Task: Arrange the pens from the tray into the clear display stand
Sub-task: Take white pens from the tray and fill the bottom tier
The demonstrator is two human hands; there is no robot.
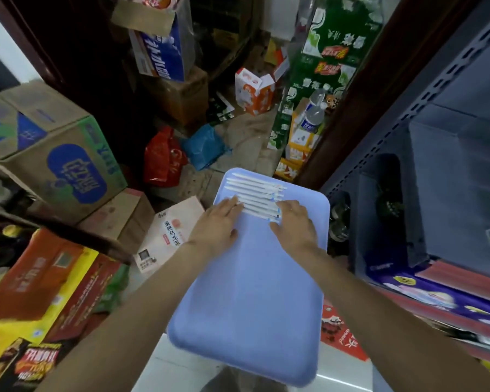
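We're in a cramped stockroom w/ dim light. Grubby tiled floor strewn w/ a red bag and a blue bag. Left: stacked cardboard boxes, one w/ blue print. Right: grey metal shelving w/ slotted uprights, next to a dark wood door frame. Green cartons piled at back.

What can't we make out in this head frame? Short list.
- Clear display stand: not identifiable anywhere in the head view.
- Pens: nearest ones have their ends covered by the left hand and right hand, so the exact count is uncertain.
- Tray: what it rests on is hidden beneath it.
- Pen markings: too small and blurred.
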